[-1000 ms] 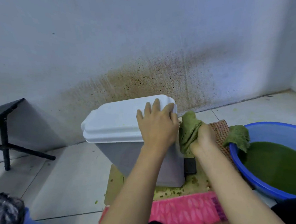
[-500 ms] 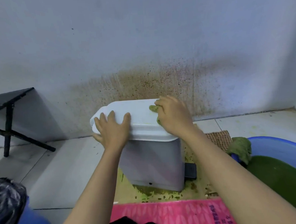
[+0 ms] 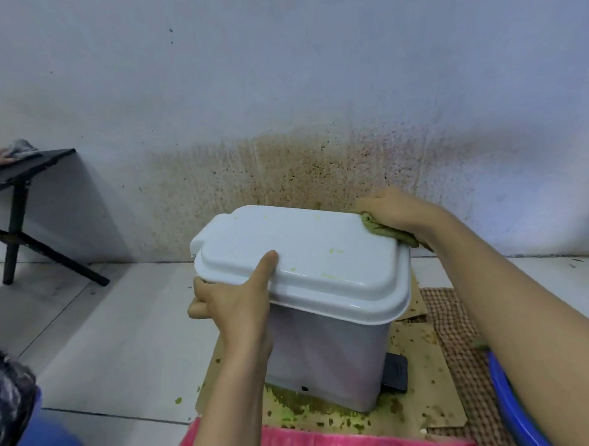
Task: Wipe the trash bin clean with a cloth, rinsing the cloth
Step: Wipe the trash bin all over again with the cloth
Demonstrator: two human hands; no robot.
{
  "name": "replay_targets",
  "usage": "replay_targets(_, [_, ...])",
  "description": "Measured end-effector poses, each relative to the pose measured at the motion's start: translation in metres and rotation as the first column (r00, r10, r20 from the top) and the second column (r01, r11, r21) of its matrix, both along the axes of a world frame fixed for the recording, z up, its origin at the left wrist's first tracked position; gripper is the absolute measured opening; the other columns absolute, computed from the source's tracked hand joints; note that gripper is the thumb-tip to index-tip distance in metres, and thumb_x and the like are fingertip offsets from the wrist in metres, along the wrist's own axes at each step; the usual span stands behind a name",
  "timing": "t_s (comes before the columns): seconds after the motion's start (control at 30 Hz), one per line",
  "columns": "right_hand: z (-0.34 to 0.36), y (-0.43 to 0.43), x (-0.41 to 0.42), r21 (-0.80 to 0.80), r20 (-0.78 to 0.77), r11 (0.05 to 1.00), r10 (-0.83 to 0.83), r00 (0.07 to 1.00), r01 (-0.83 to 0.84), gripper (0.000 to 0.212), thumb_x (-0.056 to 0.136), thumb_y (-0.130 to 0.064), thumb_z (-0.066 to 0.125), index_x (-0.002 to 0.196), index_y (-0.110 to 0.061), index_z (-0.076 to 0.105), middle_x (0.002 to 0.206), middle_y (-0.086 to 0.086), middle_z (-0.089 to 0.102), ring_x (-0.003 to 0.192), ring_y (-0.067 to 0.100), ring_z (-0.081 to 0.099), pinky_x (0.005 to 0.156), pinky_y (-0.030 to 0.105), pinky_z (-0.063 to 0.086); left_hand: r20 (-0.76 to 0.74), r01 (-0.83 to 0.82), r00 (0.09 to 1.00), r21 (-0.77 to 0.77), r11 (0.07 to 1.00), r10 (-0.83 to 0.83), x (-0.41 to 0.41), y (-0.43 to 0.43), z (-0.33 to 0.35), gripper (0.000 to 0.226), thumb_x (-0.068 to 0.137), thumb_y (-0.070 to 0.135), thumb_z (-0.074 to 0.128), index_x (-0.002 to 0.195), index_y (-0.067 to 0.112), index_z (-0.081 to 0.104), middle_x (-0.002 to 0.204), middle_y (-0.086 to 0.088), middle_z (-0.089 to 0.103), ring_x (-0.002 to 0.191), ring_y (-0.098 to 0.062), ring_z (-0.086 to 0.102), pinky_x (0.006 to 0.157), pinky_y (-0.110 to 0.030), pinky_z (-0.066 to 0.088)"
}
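A dark desk (image 3: pixel 27 161) stands at the far left against the wall, well apart from the work. The left hand (image 3: pixel 232 304) grips the near left edge of the lid (image 3: pixel 304 236), thumb on top and fingers curled round the rim. This steadies the trash bin (image 3: pixel 327 350), which sits on a sheet of cardboard (image 3: pixel 436 409) on the floor, close to the spattered wall. That bracing grip matters, because the bin looks light and a firm wipe would likely slide or tip it.

A few green smears (image 3: pixel 334 251) remain on the lid's top, towards its near right side. At the far right corner the right hand (image 3: pixel 398 210) is closed over a green cloth (image 3: pixel 382 230) and presses it against the lid's edge. The two hands are well apart, at opposite corners.

A good stroke would probably draw the cloth from that corner across the top towards the left hand, flat and with even pressure, taking in the smears and the stepped rim where grime tends to lodge. The cloth looks soiled, so a rinse seems due soon. A blue basin (image 3: pixel 511 412) lies at the right edge, partly hidden by the forearm.
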State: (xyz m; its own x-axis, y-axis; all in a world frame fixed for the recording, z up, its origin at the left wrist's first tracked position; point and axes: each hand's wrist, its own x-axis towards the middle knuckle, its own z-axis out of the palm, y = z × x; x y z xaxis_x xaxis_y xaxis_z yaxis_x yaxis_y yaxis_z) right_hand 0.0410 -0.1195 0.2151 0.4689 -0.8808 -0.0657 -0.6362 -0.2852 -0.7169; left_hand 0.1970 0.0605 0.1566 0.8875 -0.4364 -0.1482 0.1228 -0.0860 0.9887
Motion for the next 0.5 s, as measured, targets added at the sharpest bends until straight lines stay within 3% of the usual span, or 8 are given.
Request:
replay_targets(0.1, [-0.006,-0.004,-0.013,0.099,0.057,0.995,-0.027,0.998,0.021,0.036,0.092,-0.028,0.051,0.069,-0.001,0.055,0.076,0.027,0.053,0.066,0.022,0.047,0.061,0.034,0.039,-0.016,0.01,1.0,-0.043,0.999,-0.011,0.008,-0.01,0.001,0.105,0.063,0.035,0.092,0.147,0.019,0.031,0.128,0.002,0.025,0.089,-0.009,0.052,0.089,-0.032,0.049])
replay_targets(0.23, [-0.028,-0.004,-0.035,0.337,0.226,0.935,-0.192,0.955,0.108,0.026,0.08,-0.03,0.056,0.059,-0.016,0.061,0.096,0.032,0.067,0.072,0.029,0.055,0.065,0.04,0.044,-0.075,0.147,0.985,-0.096,0.984,-0.155,0.037,-0.031,-0.002,0.112,0.04,0.047,0.091,0.139,0.02,0.047,0.139,-0.005,0.048,0.109,-0.023,0.063,0.085,-0.041,0.058])
replay_targets(0.33, [-0.051,0.007,-0.043,0.537,0.395,0.837,-0.358,0.846,0.103,0.018,0.077,-0.026,0.064,0.07,-0.012,0.072,0.09,0.015,0.071,0.072,0.036,0.06,0.068,0.048,0.053,-0.099,0.271,0.955,-0.101,0.957,-0.281,0.052,-0.047,0.002,0.083,0.061,0.035,0.088,0.134,0.015,0.054,0.13,-0.005,0.062,0.109,-0.027,0.067,0.08,-0.042,0.059])
replay_targets(0.37, [-0.057,0.013,-0.045,0.604,0.455,0.796,-0.386,0.803,0.041,0.015,0.072,-0.024,0.066,0.073,-0.009,0.066,0.085,0.013,0.063,0.067,0.037,0.047,0.063,0.045,0.042,-0.092,0.336,0.935,-0.084,0.938,-0.343,0.056,-0.053,0.008,0.068,0.072,0.028,0.083,0.133,0.014,0.055,0.125,-0.006,0.066,0.107,-0.028,0.068,0.081,-0.045,0.059])
replay_targets(0.43, [-0.067,0.022,-0.048,0.671,0.549,0.74,-0.447,0.706,-0.053,0.025,0.063,-0.021,0.068,0.08,-0.015,0.051,0.082,0.015,0.041,0.07,0.032,0.023,0.066,0.044,0.021,-0.076,0.465,0.882,-0.008,0.885,-0.465,0.065,-0.065,0.023,0.048,0.086,0.02,0.073,0.131,0.01,0.058,0.12,-0.007,0.07,0.104,-0.03,0.068,0.076,-0.043,0.056])
replay_targets(0.5, [-0.073,0.037,-0.046,0.69,0.608,0.714,-0.487,0.627,-0.114,0.014,0.068,-0.02,0.063,0.071,-0.015,0.051,0.069,0.013,0.037,0.057,0.03,0.026,0.057,0.041,0.026,-0.087,0.539,0.842,0.079,0.839,-0.533,0.071,-0.077,0.039,0.037,0.089,0.018,0.069,0.124,0.007,0.063,0.119,-0.009,0.07,0.105,-0.031,0.067,0.074,-0.038,0.054])
